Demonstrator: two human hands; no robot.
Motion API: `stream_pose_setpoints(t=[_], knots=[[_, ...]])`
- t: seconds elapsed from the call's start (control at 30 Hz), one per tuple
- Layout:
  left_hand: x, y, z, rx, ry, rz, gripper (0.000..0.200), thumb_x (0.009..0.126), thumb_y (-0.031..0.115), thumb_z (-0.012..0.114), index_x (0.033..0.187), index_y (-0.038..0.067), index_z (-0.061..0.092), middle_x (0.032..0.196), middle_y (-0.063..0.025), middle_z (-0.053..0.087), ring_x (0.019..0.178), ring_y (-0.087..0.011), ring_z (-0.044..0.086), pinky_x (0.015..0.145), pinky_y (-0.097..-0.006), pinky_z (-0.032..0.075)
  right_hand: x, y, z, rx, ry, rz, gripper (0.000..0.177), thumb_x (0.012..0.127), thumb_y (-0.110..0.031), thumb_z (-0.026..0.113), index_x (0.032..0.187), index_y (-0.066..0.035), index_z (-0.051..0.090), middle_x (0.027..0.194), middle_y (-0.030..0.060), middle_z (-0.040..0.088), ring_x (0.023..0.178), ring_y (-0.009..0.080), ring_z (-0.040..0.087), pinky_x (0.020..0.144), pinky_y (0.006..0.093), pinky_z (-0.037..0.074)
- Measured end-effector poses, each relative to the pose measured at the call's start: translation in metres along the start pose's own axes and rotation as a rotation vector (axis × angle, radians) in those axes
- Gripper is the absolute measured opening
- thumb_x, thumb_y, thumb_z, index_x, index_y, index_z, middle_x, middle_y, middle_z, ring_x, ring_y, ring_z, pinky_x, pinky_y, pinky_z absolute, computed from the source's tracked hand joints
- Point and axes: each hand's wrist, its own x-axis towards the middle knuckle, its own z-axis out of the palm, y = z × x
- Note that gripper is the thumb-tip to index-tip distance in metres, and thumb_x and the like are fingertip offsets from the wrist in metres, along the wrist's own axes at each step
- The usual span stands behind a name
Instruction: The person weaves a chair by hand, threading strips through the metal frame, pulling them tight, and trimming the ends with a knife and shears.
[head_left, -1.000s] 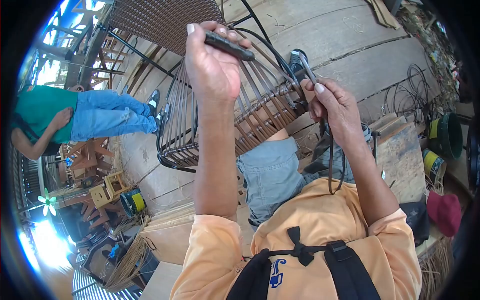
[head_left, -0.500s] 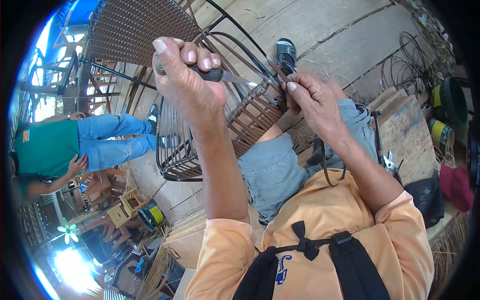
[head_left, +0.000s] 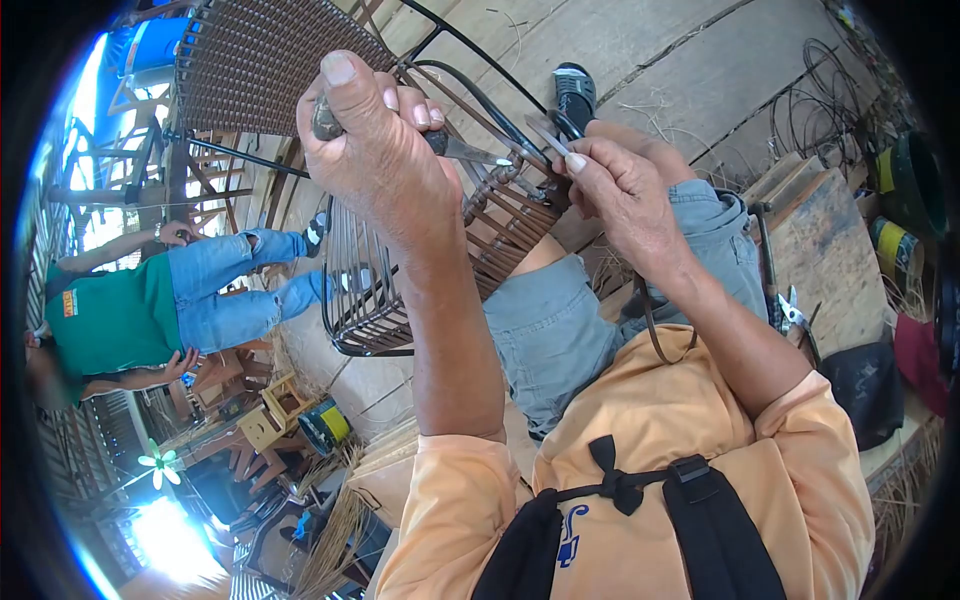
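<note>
My left hand (head_left: 375, 140) is wrapped around the dark, rounded handle of an awl (head_left: 475, 153), thumb uppermost. The awl's tapered metal blade points right, its tip at the wrapped joint of a brown woven wicker chair (head_left: 510, 235). My right hand (head_left: 625, 195) pinches a brown rattan strip (head_left: 541, 128) close to that joint. One end of the strip sticks out past the fingertips, and a loop of it hangs below the wrist. The chair's frame leans against my legs.
A person in a green shirt (head_left: 125, 315) stands at the left. On the right, pruning shears (head_left: 792, 308) lie by a wooden board (head_left: 825, 265), near a dark cloth (head_left: 855, 395). Coiled strands (head_left: 815, 110) rest on the floor. A small wooden chair (head_left: 265, 425) is at lower left.
My left hand has tilted slightly, bringing the awl's tip against the joint. The strip's end has swung a little in my right fingers. The person in green has shifted their arms and legs.
</note>
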Motion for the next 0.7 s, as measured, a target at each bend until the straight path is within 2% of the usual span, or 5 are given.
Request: stream_pose_setpoints(t=[0.23, 0.33, 0.43, 0.7], knots=[[-0.010, 0.003, 0.010, 0.128, 0.056, 0.076, 0.040, 0.085, 0.032, 0.068, 0.093, -0.001, 0.049, 0.058, -0.0038, 0.046, 0.043, -0.0066, 0.044, 0.037, -0.0181, 0.038, 0.000, 0.002, -0.003, -0.005, -0.012, -0.013, 0.026, 0.093, -0.020, 0.046, 0.091, 0.002, 0.060, 0.062, 0.0001, 0.048, 0.058, 0.0069, 0.047, 0.054, 0.0244, 0.040], [-0.015, 0.006, 0.014, 0.213, 0.079, 0.082, 0.035, 0.088, 0.032, 0.063, 0.079, 0.004, 0.044, 0.059, -0.0028, 0.041, 0.046, -0.0106, 0.043, 0.040, -0.0241, 0.038, 0.001, 0.004, -0.002, -0.004, -0.007, -0.014, 0.026, 0.093, -0.020, 0.046, 0.091, 0.002, 0.060, 0.061, -0.0006, 0.048, 0.058, 0.0063, 0.046, 0.054, 0.0240, 0.040], [-0.011, -0.001, 0.005, 0.118, 0.150, 0.099, 0.038, 0.087, 0.034, 0.065, 0.092, 0.000, 0.047, 0.057, -0.0016, 0.043, 0.044, -0.0066, 0.045, 0.036, -0.0177, 0.039, 0.002, 0.007, -0.002, -0.003, -0.003, -0.004, 0.026, 0.093, -0.020, 0.046, 0.091, 0.001, 0.060, 0.060, -0.0013, 0.047, 0.056, 0.0056, 0.045, 0.052, 0.0234, 0.039], [-0.014, -0.004, -0.014, 0.105, 0.207, 0.054, 0.038, 0.090, 0.038, 0.059, 0.076, 0.008, 0.041, 0.059, -0.0004, 0.040, 0.045, -0.0070, 0.042, 0.037, -0.0208, 0.040, 0.002, 0.006, -0.003, 0.011, -0.005, -0.017, 0.026, 0.096, -0.022, 0.046, 0.095, 0.001, 0.059, 0.062, -0.0023, 0.047, 0.056, 0.0046, 0.044, 0.050, 0.0224, 0.038]])
